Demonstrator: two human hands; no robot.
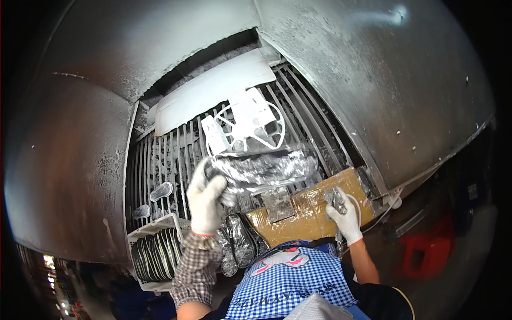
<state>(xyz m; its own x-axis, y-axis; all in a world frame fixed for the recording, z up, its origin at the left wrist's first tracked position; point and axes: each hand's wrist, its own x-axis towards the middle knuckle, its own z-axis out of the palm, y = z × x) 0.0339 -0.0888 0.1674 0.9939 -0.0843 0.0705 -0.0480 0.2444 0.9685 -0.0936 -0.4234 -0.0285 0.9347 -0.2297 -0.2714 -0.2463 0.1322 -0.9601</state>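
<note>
My left hand (202, 197), in a white knit glove, grips the left end of a long dark piece wrapped in shiny clear plastic (272, 169). Motion blurs the piece; it looks like the sole-shaped wrapped pieces (237, 240) lying beside my left forearm. Just beyond it, a white spoked ring (242, 133) with white blocks on it stands over the metal grate (186, 149). My right hand (345, 217), gloved too, is closed around a metal spray gun (335, 201) with a pale hose, above the brown taped cardboard (304, 213).
A white crate (181, 224) at lower left holds a row of dark soles with pale edges. Two clear sole-shaped pieces (161, 191) lie on the grate. A white sheet (213, 88) covers its far part. Metal walls (373, 90) enclose both sides. A red stool (426, 253) stands at right.
</note>
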